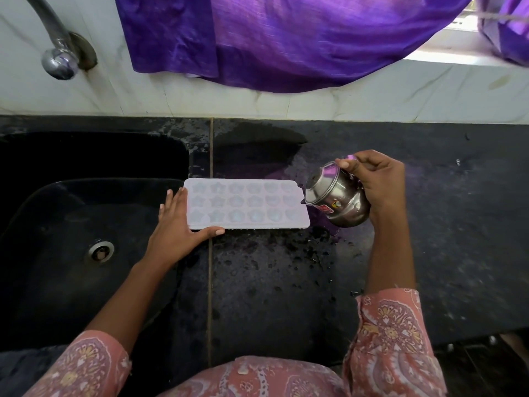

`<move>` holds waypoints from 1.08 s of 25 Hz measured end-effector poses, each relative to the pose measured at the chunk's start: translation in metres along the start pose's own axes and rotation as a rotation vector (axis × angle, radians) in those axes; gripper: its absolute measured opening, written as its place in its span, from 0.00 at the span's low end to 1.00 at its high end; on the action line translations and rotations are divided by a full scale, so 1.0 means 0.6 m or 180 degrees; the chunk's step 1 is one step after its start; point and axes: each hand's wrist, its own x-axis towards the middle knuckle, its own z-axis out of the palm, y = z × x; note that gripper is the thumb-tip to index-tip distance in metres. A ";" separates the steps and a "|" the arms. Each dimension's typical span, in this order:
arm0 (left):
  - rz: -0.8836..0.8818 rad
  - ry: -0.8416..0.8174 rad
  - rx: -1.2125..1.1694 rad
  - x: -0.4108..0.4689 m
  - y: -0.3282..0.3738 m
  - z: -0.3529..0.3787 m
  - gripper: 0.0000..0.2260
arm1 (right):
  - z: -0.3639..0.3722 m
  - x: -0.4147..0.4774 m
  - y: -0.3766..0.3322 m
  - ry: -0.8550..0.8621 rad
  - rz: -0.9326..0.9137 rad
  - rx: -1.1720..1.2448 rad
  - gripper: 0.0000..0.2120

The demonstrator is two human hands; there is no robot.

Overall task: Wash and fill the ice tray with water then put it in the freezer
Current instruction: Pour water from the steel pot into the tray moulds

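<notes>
A pale lilac ice tray (246, 204) with star and heart shaped cells lies flat on the black counter, just right of the sink. My left hand (177, 224) rests against the tray's left end, fingers straight along the edge and thumb along its near side. My right hand (375, 181) grips a small round steel pot (337, 200), tilted with its mouth toward the tray's right end. The pot's rim nearly touches the tray's right edge.
A black sink (71, 224) with a steel drain (100, 252) lies at the left. A steel tap (57, 53) hangs above it on the white wall. Purple cloth (286, 41) hangs over the back wall. The wet black counter (443, 224) stretches right.
</notes>
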 end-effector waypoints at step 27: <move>-0.0022 0.0010 0.0017 -0.002 0.005 -0.001 0.55 | 0.000 0.003 -0.012 -0.0052 -0.0163 -0.0298 0.07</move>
